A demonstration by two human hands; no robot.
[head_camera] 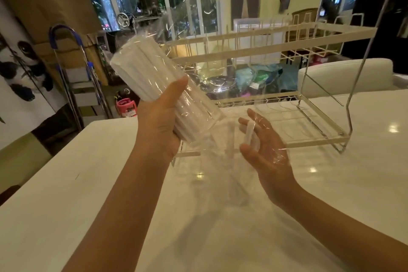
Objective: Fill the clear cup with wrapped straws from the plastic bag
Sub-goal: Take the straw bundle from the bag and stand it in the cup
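My left hand (pixel 164 121) grips a thick bundle of white wrapped straws (pixel 141 68) inside a clear plastic bag (pixel 194 115). The bundle is tilted, its top end pointing up and left. Loose bag film rises behind it and hangs down to the right. My right hand (pixel 265 146) is seen through that film, palm turned left and fingers spread. One wrapped straw (pixel 249 133) rests between its thumb and fingers. I cannot make out a clear cup for certain; a faint blurred clear shape shows between my hands.
A white two-tier wire dish rack (pixel 273 42) stands on the white table (pixel 220 227) just behind my hands. A white chair back (pixel 344 77) is at the far right. A person in dark clothes (pixel 384 17) stands behind it.
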